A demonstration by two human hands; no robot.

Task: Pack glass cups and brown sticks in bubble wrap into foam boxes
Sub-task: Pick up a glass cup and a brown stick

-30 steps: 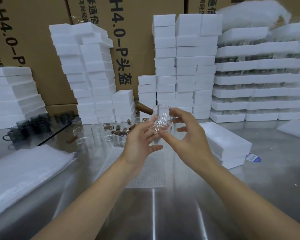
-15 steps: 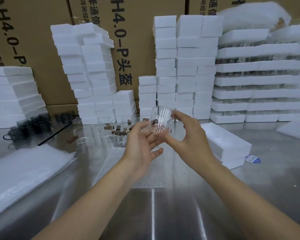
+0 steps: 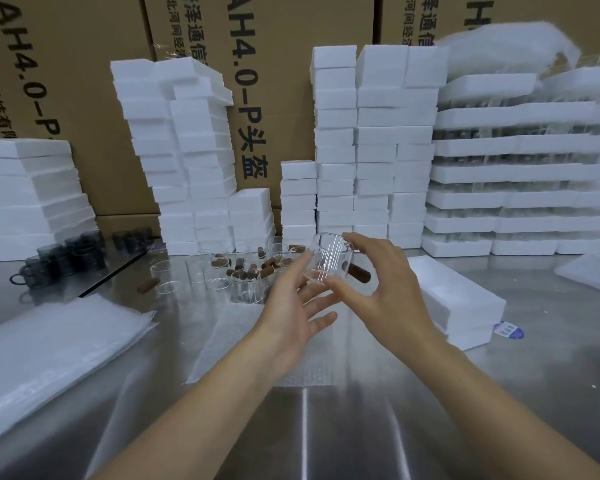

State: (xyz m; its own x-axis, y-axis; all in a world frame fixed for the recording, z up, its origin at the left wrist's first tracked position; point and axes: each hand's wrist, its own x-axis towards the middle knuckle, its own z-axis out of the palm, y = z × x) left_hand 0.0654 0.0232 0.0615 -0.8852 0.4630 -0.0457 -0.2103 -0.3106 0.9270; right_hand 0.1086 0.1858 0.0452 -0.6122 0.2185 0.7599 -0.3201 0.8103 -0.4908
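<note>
1. Between the hands sits the glass cup: right hand pinches it rim-to-base; left hand spread flat, holding nothing, just beside it.
2. Cup's long axis runs near upright, mouth toward 12 o'clock.
3. Bubble wrap lies at 6 o'clock below.

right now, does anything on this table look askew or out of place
Yes. The left foam box stack is ragged, its top blocks skewed and overhanging. One brown stick lies alone, apart from the others.
</note>
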